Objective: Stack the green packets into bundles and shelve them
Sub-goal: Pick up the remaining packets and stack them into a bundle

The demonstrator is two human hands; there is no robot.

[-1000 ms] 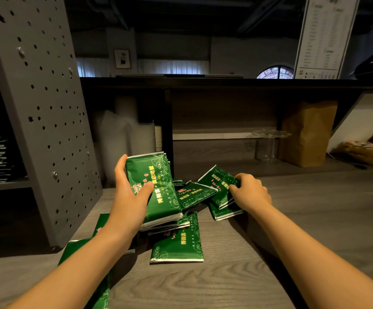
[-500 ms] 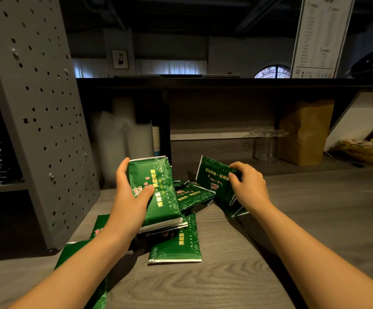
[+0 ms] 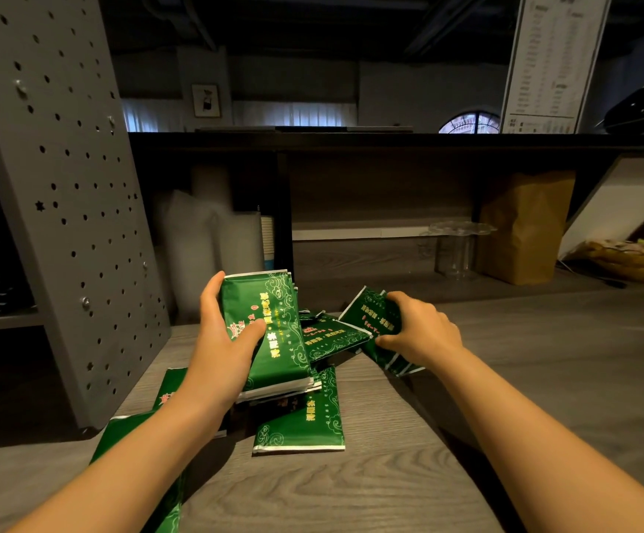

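1. The wooden table (image 3: pixel 409 482) is the biggest thing seen. All the green packets are lying on it or are held just above it.
2. A grey board with holes (image 3: pixel 63 178) is stood at the left. A shelf (image 3: pixel 1 321) with dark piles on it is seen past the board, at the far left.
3. The bundle (image 3: pixel 274 352) is held up, a little left of the middle. Its long side is pointed from near to far, and the far end is tipped up.
4. The bundle is gripped by the left hand (image 3: pixel 222 340). The fingers are curled round its left edge, and the thumb is pressed flat on its front.
5. A few packets (image 3: pixel 372 309) are gripped by the right hand (image 3: pixel 422 332), just right of the bundle. The fingers are bent over them, and the thumb is tucked in on the near side.
6. These few packets are slanted, so their long side is not lined up with the bundle. They probably need to be turned and carried left to be laid on it.
7. A loose packet (image 3: pixel 305 425) is left flat on the table, near and below the bundle. Another packet (image 3: pixel 332 338) is lying between the two hands, closer to the right hand.
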